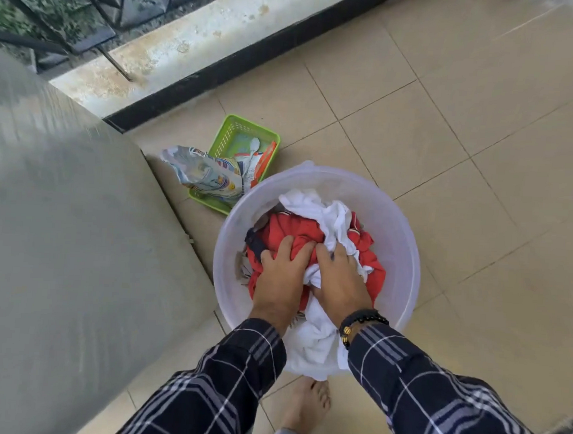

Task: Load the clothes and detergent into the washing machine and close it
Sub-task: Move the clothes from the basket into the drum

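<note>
Both hands were down in a clear plastic basin (406, 243) that stood on the tiled floor (447, 159). The clothes lay heaped inside it: a red garment (291, 225) with a white cloth (312, 201) draped over and beside it. The left hand (282, 276) had its grip clamped on the red garment, fingers dug into the fabric. The right hand (340, 279), with a beaded bracelet (362, 320) at the wrist, clutched a bunch of the white cloth.

Just beyond the basin sat a green basket (236, 128) holding a crumpled detergent bag (207, 176), an orange packet (266, 159) and a white spoon (254, 145). A blurred grey surface (62, 221) filled the left side. A bare foot (305, 403) stood just beside the basin's near edge.
</note>
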